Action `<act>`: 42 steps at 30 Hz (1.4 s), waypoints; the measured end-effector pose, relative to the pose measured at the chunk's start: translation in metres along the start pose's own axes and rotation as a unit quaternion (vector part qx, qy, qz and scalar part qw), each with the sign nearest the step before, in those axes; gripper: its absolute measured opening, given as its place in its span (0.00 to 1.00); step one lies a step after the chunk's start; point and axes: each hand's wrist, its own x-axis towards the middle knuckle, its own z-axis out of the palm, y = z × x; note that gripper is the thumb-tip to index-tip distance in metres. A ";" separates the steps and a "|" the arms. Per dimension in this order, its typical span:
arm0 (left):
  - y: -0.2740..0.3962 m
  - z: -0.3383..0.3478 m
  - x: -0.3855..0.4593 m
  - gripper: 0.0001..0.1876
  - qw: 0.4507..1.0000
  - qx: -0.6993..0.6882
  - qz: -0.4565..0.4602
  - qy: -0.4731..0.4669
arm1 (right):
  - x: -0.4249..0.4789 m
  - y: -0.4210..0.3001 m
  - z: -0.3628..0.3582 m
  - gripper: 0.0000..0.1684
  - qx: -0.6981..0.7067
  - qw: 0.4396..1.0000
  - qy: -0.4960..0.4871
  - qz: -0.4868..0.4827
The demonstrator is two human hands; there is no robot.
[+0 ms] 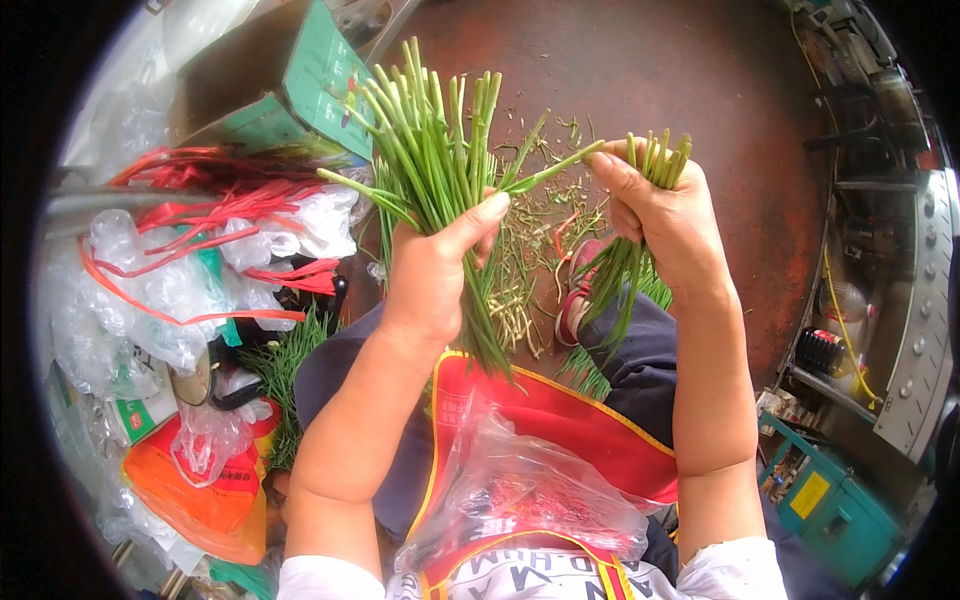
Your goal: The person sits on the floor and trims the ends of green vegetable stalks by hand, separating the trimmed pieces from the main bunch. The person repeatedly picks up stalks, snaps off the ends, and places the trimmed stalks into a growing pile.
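My left hand point(448, 262) grips a thick bunch of green leafy stalks point(427, 150), cut ends pointing up and thin leaves hanging below the fist. One stalk leans out to the right from this bunch, and its tip meets the thumb and finger of my right hand point(649, 195). That same hand also holds a smaller bunch of stalks point(619, 281), whose leaves hang down. Beneath the hands, trimmings point(551, 202) and pale stalk ends point(514, 315) litter the reddish floor. A red apron point(540, 420) with yellow edging covers my lap, a clear plastic bag point(517, 495) on it.
An open green cardboard box point(319, 82) stands upper left. Below it lie clear plastic bags point(112, 300), red plastic strips point(217, 217), more green stalks point(281, 390) and an orange-red bag point(202, 480). At right are a metal appliance point(919, 322) and a teal box point(840, 517).
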 end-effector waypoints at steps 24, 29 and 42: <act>-0.002 0.006 -0.004 0.05 0.999 0.035 0.004 0.018 | 0.002 0.002 0.000 0.09 0.033 0.999 0.000 0.013; -0.002 0.005 -0.005 0.05 0.999 0.031 0.001 0.015 | 0.002 0.004 0.001 0.08 0.015 1.000 -0.011 0.003; 0.000 0.004 -0.005 0.05 1.000 0.024 -0.011 0.010 | 0.003 0.008 -0.003 0.07 0.041 0.999 0.001 -0.018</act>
